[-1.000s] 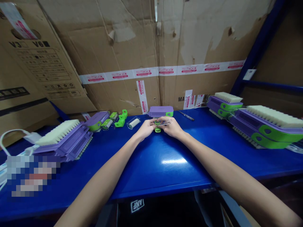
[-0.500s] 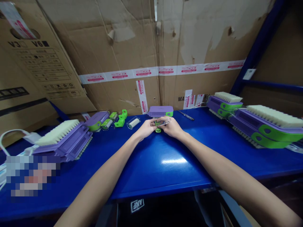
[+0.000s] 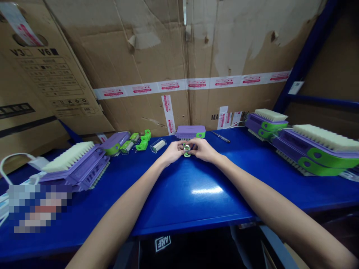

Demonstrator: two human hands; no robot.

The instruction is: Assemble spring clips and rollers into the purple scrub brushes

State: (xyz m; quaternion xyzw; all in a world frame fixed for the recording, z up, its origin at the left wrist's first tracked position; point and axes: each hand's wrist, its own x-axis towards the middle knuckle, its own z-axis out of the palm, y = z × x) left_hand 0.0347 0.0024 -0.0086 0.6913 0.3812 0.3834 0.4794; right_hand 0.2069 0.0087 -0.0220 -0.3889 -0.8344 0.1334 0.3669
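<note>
My left hand (image 3: 173, 152) has its fingers closed on a small green plastic part (image 3: 187, 154), mostly covered by the fingers. From the other side, my right hand (image 3: 205, 150) pinches a shiny metal coil spring (image 3: 187, 148), seen end-on at the green part. Whether the spring is seated in the part cannot be made out. Just behind the hands is a purple and green filter housing with pale bristle-like pleats underneath (image 3: 190, 131).
Green plastic brackets (image 3: 143, 143) and a clear case with a white block (image 3: 158, 145) are to the left. A screwdriver (image 3: 221, 137) lies at the back. Purple units with pale pleats stand left (image 3: 84, 170) and right (image 3: 297, 144). Cardboard (image 3: 157, 48) walls the back.
The spring was lying sideways above the green part in my right fingers. It has turned and lowered, showing its round end between my fingertips.
</note>
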